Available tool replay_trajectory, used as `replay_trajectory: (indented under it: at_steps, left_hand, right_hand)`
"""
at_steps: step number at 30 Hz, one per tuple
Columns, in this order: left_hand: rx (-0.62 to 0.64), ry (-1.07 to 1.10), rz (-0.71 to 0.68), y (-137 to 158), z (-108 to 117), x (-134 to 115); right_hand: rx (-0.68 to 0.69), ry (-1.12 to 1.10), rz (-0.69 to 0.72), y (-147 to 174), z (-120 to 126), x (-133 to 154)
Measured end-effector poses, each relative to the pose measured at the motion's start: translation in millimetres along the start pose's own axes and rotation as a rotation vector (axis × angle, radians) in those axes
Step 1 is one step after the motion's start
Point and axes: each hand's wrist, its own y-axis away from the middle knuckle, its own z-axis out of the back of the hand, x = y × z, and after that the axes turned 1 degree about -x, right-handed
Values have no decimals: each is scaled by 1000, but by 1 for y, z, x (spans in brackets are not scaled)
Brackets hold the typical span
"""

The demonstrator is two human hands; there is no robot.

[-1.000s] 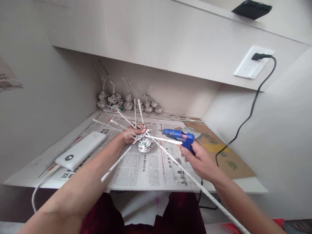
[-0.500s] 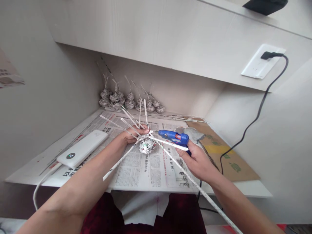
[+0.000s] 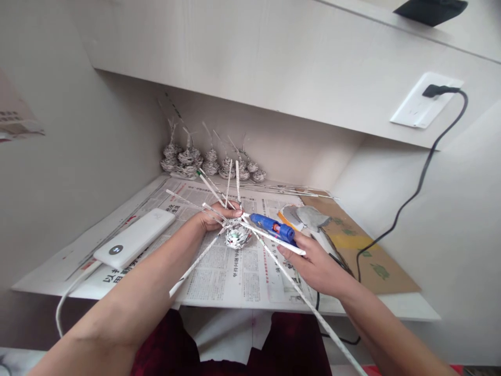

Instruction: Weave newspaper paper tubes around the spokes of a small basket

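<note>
A small round piece woven from rolled newspaper [image 3: 238, 237] sits over the newspaper sheet, with several paper rods fanning out from its top. My left hand [image 3: 219, 215] is closed around the rods at its neck, thumb on top. In my right hand [image 3: 315, 261] is a blue glue gun [image 3: 270, 226], its nozzle tip close to or touching the joint of the rods by my left thumb. One long paper rod [image 3: 289, 280] slants from the piece down to the bottom right, passing below the gun. The glue gun's trigger is hidden by rods and fingers.
Several gourd-shaped woven pieces [image 3: 187, 162] stand along the back wall. A white power bank [image 3: 135, 237] with a cable lies on the left. Cardboard [image 3: 364, 256], a grey cloth-like piece [image 3: 311, 216] and loose rods are on the right. A black cord [image 3: 417, 193] hangs from the wall socket.
The glue gun's rear end has swung slightly down and left, tilting the gun more steeply, with its nozzle still at the rods. My left hand keeps its hold; the view has shifted slightly.
</note>
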Motion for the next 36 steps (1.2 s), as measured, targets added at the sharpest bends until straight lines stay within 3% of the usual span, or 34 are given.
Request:
replay_trajectory:
  at_steps: [10,19,29,33,36]
  left_hand:
    - [29,-45,28,-1,2,1]
    - [23,-34,33,-1,3,2]
    - [39,-52,39,0,4,1]
    - [33,-31,25,-1,7,2]
    - [54,1,15,-1,8,3]
  right_hand:
    - [-19,242,140,3,-4,-8]
    - [-25,378,110,4,-3,-9]
    - [-41,874,91,6,-6,13]
    - [-114,1046,158,8,-1,3]
    - [-212,1008,149,12,15,-17]
